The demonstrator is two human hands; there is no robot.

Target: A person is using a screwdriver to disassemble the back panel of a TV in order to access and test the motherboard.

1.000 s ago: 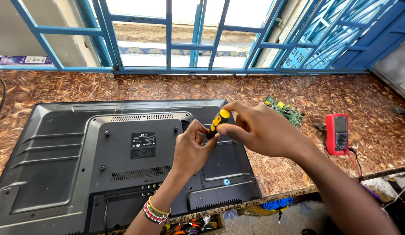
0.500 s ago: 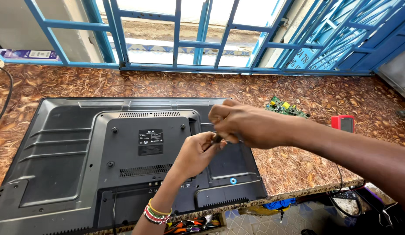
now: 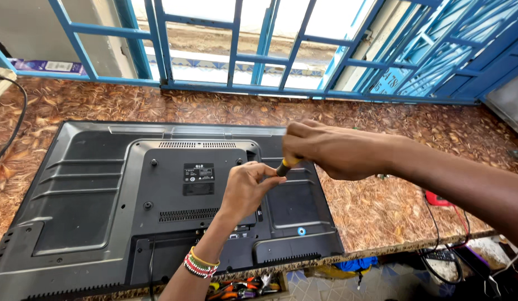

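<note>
Screwdriver (image 3: 283, 165) gripped in both hands (image 3: 331, 149), tilted, tip down-left toward television back (image 3: 91, 212).

The right hand (image 3: 331, 150) hovers above the television (image 3: 103, 212), which lies face down on the counter (image 3: 381, 206). Just below and left of it, the left hand (image 3: 247, 187) meets the screwdriver (image 3: 285, 165) it grips. The window grille (image 3: 242, 50) stands behind both hands; cables (image 3: 437, 223) trail right, under the right forearm.
</note>
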